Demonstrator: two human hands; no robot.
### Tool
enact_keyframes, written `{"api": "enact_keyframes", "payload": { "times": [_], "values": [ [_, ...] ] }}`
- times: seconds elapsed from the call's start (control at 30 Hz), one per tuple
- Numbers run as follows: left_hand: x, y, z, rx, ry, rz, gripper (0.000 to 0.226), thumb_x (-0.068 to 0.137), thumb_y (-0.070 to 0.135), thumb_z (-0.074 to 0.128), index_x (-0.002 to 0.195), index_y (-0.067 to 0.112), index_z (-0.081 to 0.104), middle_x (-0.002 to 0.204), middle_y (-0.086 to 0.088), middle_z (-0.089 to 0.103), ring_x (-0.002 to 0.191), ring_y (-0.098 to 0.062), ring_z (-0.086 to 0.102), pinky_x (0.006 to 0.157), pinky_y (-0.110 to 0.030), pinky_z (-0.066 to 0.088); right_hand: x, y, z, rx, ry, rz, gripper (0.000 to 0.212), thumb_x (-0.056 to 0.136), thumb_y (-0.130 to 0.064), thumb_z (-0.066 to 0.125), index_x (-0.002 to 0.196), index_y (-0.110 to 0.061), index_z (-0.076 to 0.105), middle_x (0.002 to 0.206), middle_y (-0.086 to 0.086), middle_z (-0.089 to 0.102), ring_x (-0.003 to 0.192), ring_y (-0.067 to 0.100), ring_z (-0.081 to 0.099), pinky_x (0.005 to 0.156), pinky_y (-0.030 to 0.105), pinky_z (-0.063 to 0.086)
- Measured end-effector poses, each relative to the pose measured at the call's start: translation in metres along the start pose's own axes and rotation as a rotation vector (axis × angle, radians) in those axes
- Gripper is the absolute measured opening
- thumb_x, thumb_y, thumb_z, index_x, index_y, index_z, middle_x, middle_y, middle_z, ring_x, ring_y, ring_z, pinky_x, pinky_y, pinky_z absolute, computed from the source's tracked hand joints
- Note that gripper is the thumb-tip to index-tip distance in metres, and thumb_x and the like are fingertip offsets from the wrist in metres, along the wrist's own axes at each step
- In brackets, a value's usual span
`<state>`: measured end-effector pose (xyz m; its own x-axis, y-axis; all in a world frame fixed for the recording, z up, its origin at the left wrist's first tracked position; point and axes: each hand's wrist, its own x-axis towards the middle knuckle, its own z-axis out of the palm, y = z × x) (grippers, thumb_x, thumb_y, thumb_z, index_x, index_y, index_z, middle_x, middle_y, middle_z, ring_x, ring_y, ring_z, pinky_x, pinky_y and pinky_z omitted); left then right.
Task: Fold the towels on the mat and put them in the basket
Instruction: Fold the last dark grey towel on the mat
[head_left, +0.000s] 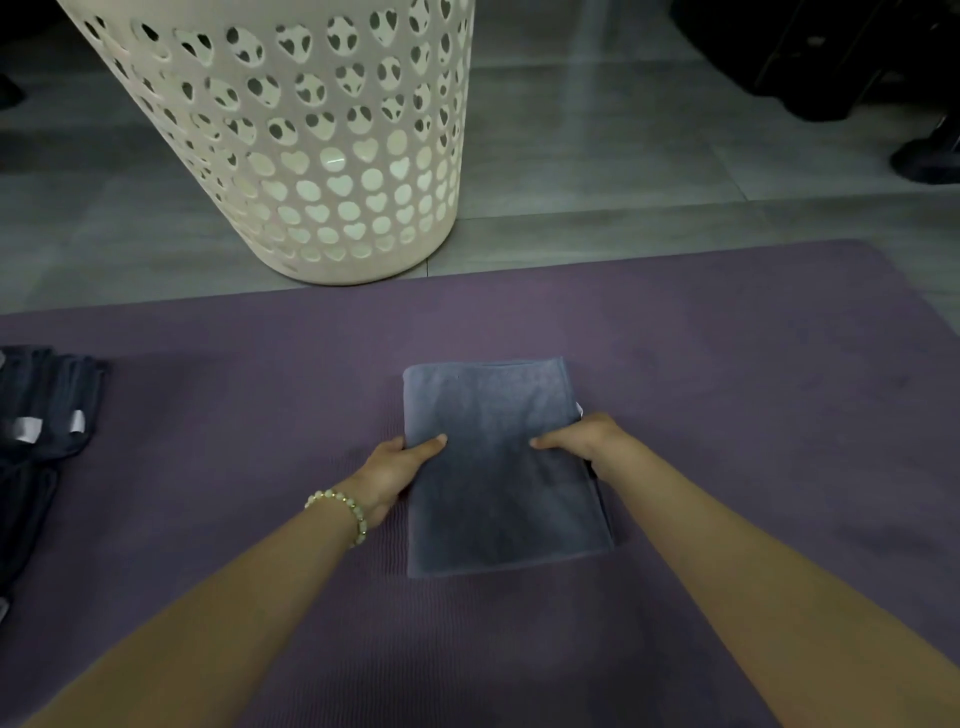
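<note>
Where the grey tiled floor (649, 171) ends, a purple mat (753, 374) spreads across the whole lower view. A white basket (322, 156), pierced with heart-shaped holes, stands upright on the floor at the mat's far edge, left of centre; what it holds cannot be seen. Dark shapes sit on the floor at the far right, too dim to tell apart.

At the mat's centre lies a grey-blue towel (498, 478), folded into a neat rectangle with its long sides running away from the person. It rests flat on the mat, well apart from the basket. A heap of dark towels (41, 452) lies unfolded at the mat's left edge, with pale labels showing.

Both bare forearms reach in from below. The left hand (395, 475) pinches the towel's left side, thumb on top and fingers tucked under the edge, out of sight. The right hand (589, 441) grips the right side likewise, thumb lying over the cloth. A pale beaded bracelet (344, 508) circles the left wrist.
</note>
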<state>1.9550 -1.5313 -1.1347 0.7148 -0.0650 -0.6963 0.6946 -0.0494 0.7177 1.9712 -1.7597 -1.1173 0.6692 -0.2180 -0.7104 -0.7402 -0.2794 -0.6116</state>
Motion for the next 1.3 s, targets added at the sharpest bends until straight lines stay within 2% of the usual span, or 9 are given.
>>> {"api": "enact_keyframes", "payload": {
  "times": [0.17, 0.37, 0.47, 0.63, 0.77, 0.87, 1.03, 1.17, 1.3],
  "values": [
    [-0.004, 0.003, -0.003, -0.055, -0.025, -0.009, 0.039, 0.089, 0.026, 0.064, 0.122, 0.005, 0.059, 0.118, -0.009, 0.066, 0.106, -0.021, 0.063, 0.083, -0.029, 0.050, 0.001, 0.002, -0.005, 0.039, -0.062, -0.012, 0.048, 0.067, -0.016, 0.085, 0.109, -0.009, 0.062, 0.104, 0.006, 0.067, 0.089, 0.021, 0.065, 0.067, 0.029, 0.054],
    [-0.005, 0.000, -0.006, -0.192, -0.045, -0.055, 0.045, 0.090, 0.028, 0.061, 0.125, 0.000, 0.056, 0.120, -0.011, 0.065, 0.109, -0.023, 0.063, 0.090, -0.033, 0.049, -0.009, -0.008, -0.018, 0.182, -0.350, 0.173, 0.017, 0.081, -0.017, 0.073, 0.093, -0.009, 0.065, 0.085, 0.006, 0.071, 0.077, 0.019, 0.066, 0.059, 0.029, 0.057],
    [-0.007, 0.004, -0.010, -0.209, -0.046, -0.070, 0.045, 0.091, 0.035, 0.059, 0.122, 0.002, 0.059, 0.120, -0.010, 0.065, 0.108, -0.021, 0.063, 0.090, -0.032, 0.048, -0.014, -0.010, -0.018, 0.256, -0.402, 0.172, 0.019, 0.082, -0.025, 0.072, 0.093, -0.010, 0.067, 0.079, 0.004, 0.074, 0.073, 0.017, 0.070, 0.062, 0.029, 0.058],
    [-0.009, 0.015, -0.020, -0.124, 0.007, -0.063, 0.056, 0.087, 0.043, 0.061, 0.122, 0.000, 0.059, 0.122, -0.007, 0.064, 0.112, -0.020, 0.059, 0.102, -0.033, 0.044, -0.018, -0.010, -0.014, 0.326, -0.380, 0.075, 0.028, 0.082, -0.033, 0.070, 0.102, -0.013, 0.067, 0.092, 0.003, 0.074, 0.090, 0.017, 0.067, 0.078, 0.032, 0.053],
    [-0.012, 0.051, -0.024, -0.008, 0.124, 0.049, 0.058, 0.085, 0.049, 0.061, 0.117, 0.001, 0.060, 0.115, -0.006, 0.065, 0.103, -0.020, 0.061, 0.088, -0.030, 0.047, -0.021, -0.037, -0.010, 0.346, -0.256, -0.127, 0.013, 0.085, -0.031, 0.069, 0.090, -0.022, 0.062, 0.095, 0.001, 0.070, 0.087, 0.014, 0.065, 0.082, 0.030, 0.050],
    [-0.015, 0.088, -0.027, 0.062, 0.283, 0.252, 0.044, 0.086, 0.047, 0.063, 0.104, 0.007, 0.066, 0.103, -0.002, 0.066, 0.087, -0.014, 0.060, 0.076, -0.023, 0.047, -0.022, -0.070, -0.008, 0.347, -0.147, -0.266, 0.035, 0.081, -0.035, 0.073, 0.105, -0.010, 0.066, 0.104, 0.004, 0.071, 0.091, 0.015, 0.067, 0.072, 0.025, 0.052],
    [-0.030, 0.109, -0.037, 0.050, 0.336, 0.481, 0.034, 0.088, 0.041, 0.062, 0.087, 0.008, 0.067, 0.081, 0.004, 0.064, 0.071, -0.001, 0.057, 0.056, -0.006, 0.047, -0.038, -0.085, 0.000, 0.396, -0.038, -0.493, 0.026, 0.086, -0.029, 0.068, 0.105, -0.011, 0.065, 0.092, -0.006, 0.068, 0.077, 0.000, 0.066, 0.058, 0.009, 0.049],
    [-0.044, 0.046, -0.038, 0.129, 0.309, 0.391, 0.035, 0.089, 0.040, 0.061, 0.070, 0.010, 0.063, 0.064, 0.007, 0.058, 0.056, 0.001, 0.048, 0.053, -0.010, 0.042, -0.051, -0.025, 0.005, 0.297, -0.035, -0.475, 0.020, 0.087, -0.028, 0.067, 0.101, -0.013, 0.068, 0.089, -0.010, 0.070, 0.077, -0.001, 0.067, 0.060, 0.008, 0.048],
    [-0.062, -0.023, -0.037, 0.208, 0.206, 0.209, 0.044, 0.085, 0.046, 0.061, 0.084, 0.003, 0.072, 0.083, -0.002, 0.071, 0.077, -0.010, 0.061, 0.073, -0.021, 0.051, -0.066, 0.047, 0.002, 0.199, -0.098, -0.325, 0.028, 0.085, -0.031, 0.068, 0.102, -0.009, 0.071, 0.097, 0.000, 0.074, 0.091, 0.009, 0.069, 0.068, 0.013, 0.054]
  ]
}}
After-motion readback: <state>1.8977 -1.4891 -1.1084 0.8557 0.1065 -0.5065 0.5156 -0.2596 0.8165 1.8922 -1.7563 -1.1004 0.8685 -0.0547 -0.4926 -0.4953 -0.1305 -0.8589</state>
